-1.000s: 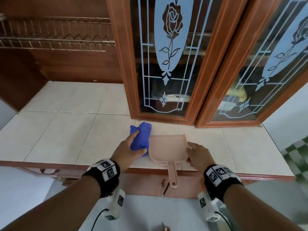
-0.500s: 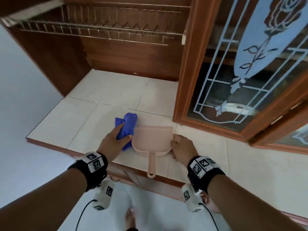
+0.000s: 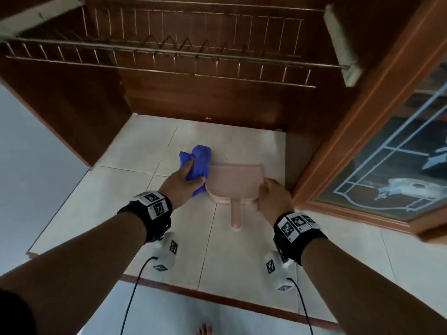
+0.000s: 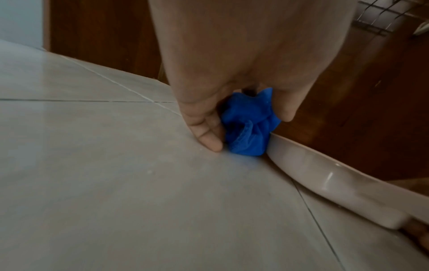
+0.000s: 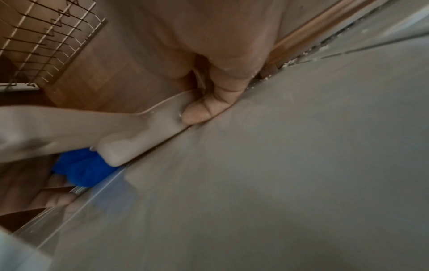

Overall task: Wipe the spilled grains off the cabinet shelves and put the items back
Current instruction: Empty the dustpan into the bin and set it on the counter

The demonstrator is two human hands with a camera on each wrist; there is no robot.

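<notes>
A bunched blue cloth (image 3: pixel 199 163) lies on the tiled cabinet shelf (image 3: pixel 145 153), gripped by my left hand (image 3: pixel 181 187); the left wrist view shows fingers and thumb curled round the cloth (image 4: pixel 248 124). Right beside it sits a pale pink dustpan (image 3: pixel 234 184), its handle pointing toward me. My right hand (image 3: pixel 273 199) holds the dustpan's right rear corner, with the thumb pressed on its rim (image 5: pixel 199 111). Small white grains (image 5: pixel 287 63) lie along the foot of the wooden door frame.
A wire dish rack (image 3: pixel 169 54) hangs above the open shelf. Brown wooden walls close the shelf at the left and back. A glass-paned cabinet door (image 3: pixel 399 146) with a wooden frame stands at the right. The shelf's front edge (image 3: pixel 217 296) is near my forearms.
Both hands have slid the cloth and dustpan forward, deeper onto the shelf, away from the front edge. The view has swung left, bringing the wire rack overhead.
</notes>
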